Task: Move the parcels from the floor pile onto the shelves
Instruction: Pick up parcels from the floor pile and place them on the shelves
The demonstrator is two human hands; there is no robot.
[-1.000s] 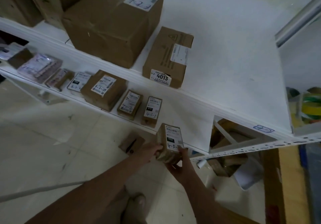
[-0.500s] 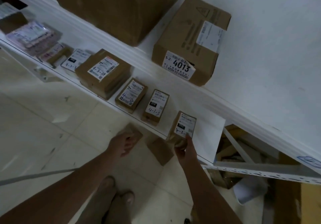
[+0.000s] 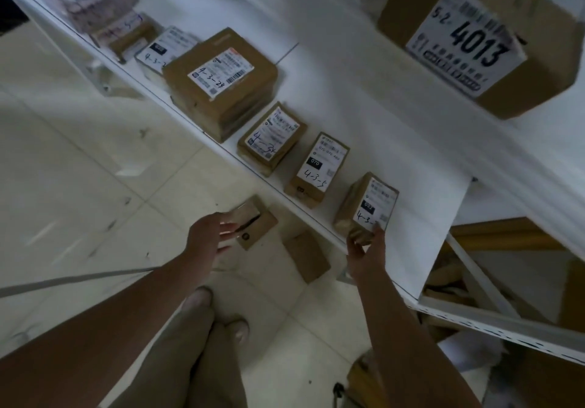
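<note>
A small brown parcel point(image 3: 367, 206) with a white label rests on the lower white shelf point(image 3: 421, 205), last in a row of labelled parcels. My right hand point(image 3: 367, 247) holds its near end at the shelf's front edge, fingers curled on it. My left hand point(image 3: 210, 235) hangs open over the floor, fingers apart, just above a small brown parcel point(image 3: 254, 227) lying there. A second brown parcel point(image 3: 305, 255) lies on the floor under the shelf edge.
Along the lower shelf stand a narrow parcel point(image 3: 318, 170), a flat one point(image 3: 272, 138), a bigger box point(image 3: 221, 81) and several more to the left. A box labelled 4013 point(image 3: 481, 40) sits on the upper shelf. Cardboard clutter point(image 3: 456, 277) lies lower right; my feet point(image 3: 218, 312) are below.
The parcel went from both hands onto the shelf end, with the right hand still on it. The left hand let go and dropped toward the floor parcel. The camera moved closer.
</note>
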